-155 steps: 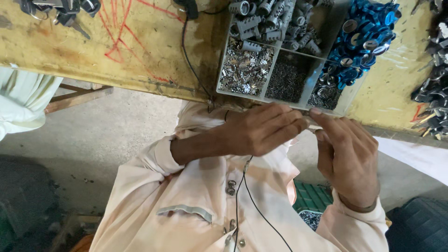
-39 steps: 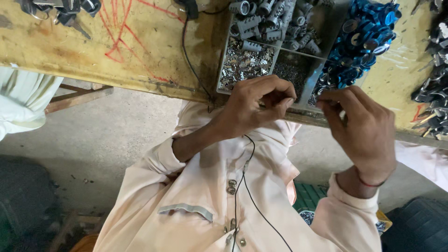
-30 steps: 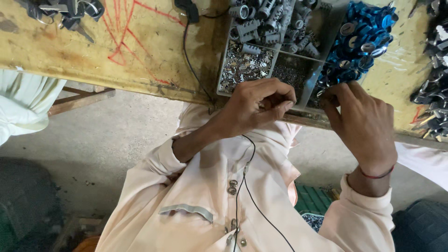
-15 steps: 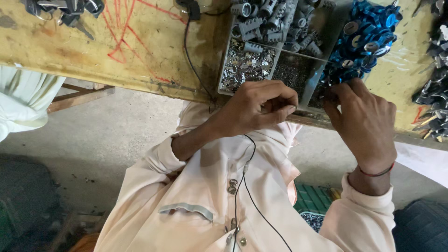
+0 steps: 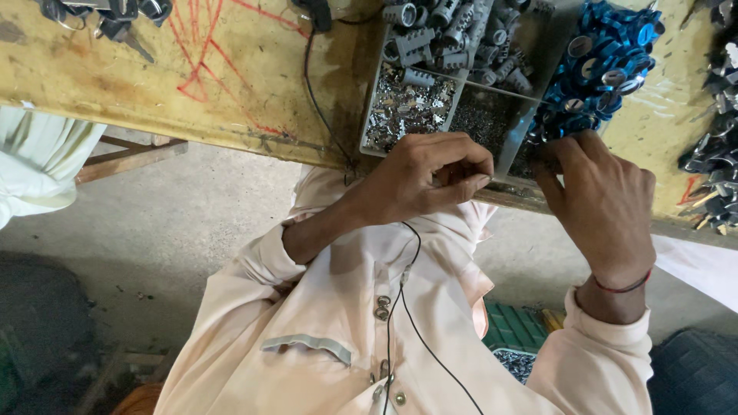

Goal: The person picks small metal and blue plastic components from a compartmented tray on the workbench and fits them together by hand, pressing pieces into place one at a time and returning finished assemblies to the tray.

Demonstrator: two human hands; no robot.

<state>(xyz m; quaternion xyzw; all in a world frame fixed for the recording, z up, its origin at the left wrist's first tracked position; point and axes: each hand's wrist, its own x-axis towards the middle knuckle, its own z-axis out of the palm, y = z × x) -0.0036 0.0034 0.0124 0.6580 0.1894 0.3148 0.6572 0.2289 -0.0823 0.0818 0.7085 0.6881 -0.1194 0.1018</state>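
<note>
My left hand hovers at the near edge of the wooden bench, thumb and fingers pinched together on a small metal part that is mostly hidden. My right hand is a short way to its right, fingers curled. Its fingertips dip into the near right compartment of a grey divided tray, beside a heap of blue ring-shaped parts; what they touch is hidden. The tray's other compartments hold small shiny metal bits, dark fine pieces and grey cylinders.
The yellowed bench top carries red scribbles and a black cable. Dark metal parts lie at the right edge, and keys at top left. White cloth hangs at left. A thin black wire runs down my shirt.
My right hand has left my left hand and reached up to the tray compartment by the blue parts. My left hand has stayed at the bench edge, still pinched.
</note>
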